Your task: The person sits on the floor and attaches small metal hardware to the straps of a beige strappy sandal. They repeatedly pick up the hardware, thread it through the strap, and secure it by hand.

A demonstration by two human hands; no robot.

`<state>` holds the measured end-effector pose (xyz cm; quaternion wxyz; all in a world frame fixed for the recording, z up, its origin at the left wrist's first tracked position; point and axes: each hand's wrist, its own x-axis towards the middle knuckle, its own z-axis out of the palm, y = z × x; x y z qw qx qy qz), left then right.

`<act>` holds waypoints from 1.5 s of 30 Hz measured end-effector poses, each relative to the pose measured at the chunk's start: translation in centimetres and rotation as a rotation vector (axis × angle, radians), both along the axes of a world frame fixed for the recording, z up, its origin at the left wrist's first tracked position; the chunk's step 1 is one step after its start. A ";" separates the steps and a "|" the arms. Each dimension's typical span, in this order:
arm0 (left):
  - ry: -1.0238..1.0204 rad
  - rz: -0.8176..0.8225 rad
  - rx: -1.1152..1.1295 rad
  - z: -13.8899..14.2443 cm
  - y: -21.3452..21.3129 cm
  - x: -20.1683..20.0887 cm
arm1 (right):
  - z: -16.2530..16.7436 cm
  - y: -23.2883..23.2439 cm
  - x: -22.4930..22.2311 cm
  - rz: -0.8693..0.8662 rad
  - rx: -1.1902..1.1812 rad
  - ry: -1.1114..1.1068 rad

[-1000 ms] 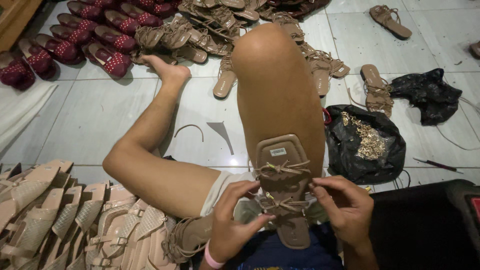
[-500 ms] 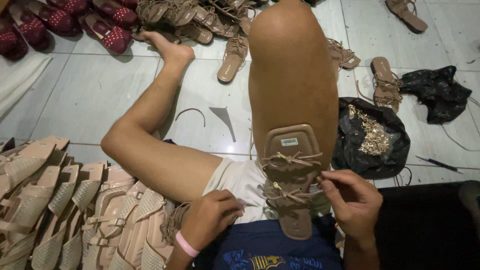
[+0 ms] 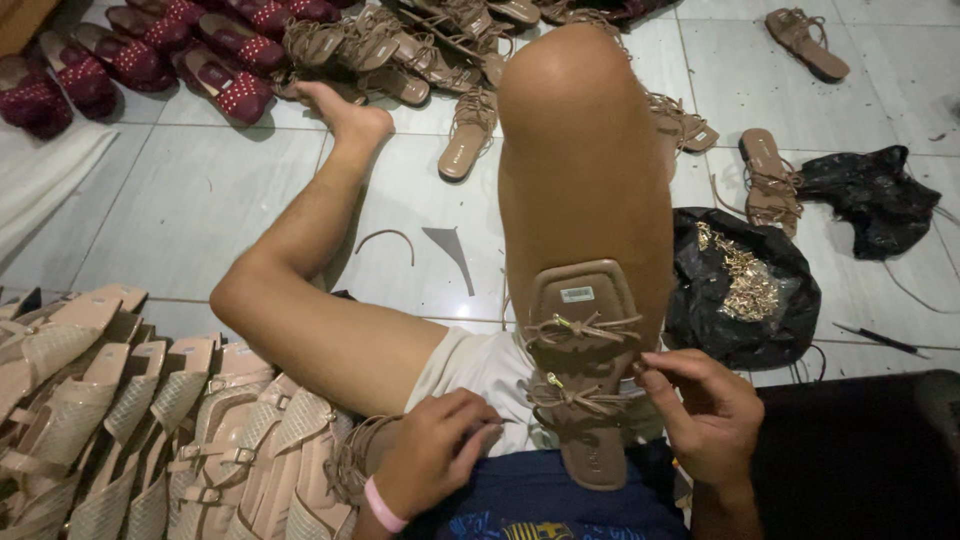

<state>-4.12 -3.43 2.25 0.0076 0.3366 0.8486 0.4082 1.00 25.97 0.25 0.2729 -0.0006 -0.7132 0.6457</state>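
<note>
A flat brown square-toed sandal (image 3: 583,370) with two thin knotted straps and small gold fittings lies sole-down on the person's raised right thigh, toe pointing away. The right hand (image 3: 705,420) pinches the near strap at the sandal's right edge, fingers closed on it. The left hand (image 3: 435,455), wearing a pink wristband, rests loosely curled on the pale shorts just left of the sandal, holding nothing visible. Half a second ago that left hand sat lower and farther from the sandal; the right hand has kept its place.
</note>
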 end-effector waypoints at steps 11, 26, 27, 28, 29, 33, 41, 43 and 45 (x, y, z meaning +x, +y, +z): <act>0.185 0.004 0.473 6.8 5.5 1.4 | 5.2 -2.0 1.0 -0.011 0.531 0.273; 0.009 0.149 0.699 4.2 9.4 3.0 | 3.7 -2.8 0.5 0.054 0.314 0.287; 0.010 0.146 0.704 4.2 9.5 2.9 | 3.6 -2.7 0.6 0.049 0.326 0.286; 0.010 0.143 0.709 4.2 9.5 2.9 | 3.6 -2.7 0.6 0.061 0.304 0.284; 0.010 0.139 0.715 4.1 9.6 2.9 | 3.5 -2.7 0.6 0.073 0.283 0.282; 0.021 0.160 0.688 4.0 9.6 2.8 | 3.3 -2.8 0.5 0.093 0.223 0.284; 0.140 0.175 0.591 4.6 9.3 2.6 | 3.6 -2.8 0.8 0.060 0.317 0.230; 0.162 0.173 0.534 5.2 9.2 2.5 | 3.7 -2.8 0.7 0.058 0.338 0.218; 0.141 0.195 0.487 5.8 9.0 2.3 | 3.9 -2.6 0.6 0.048 0.369 0.206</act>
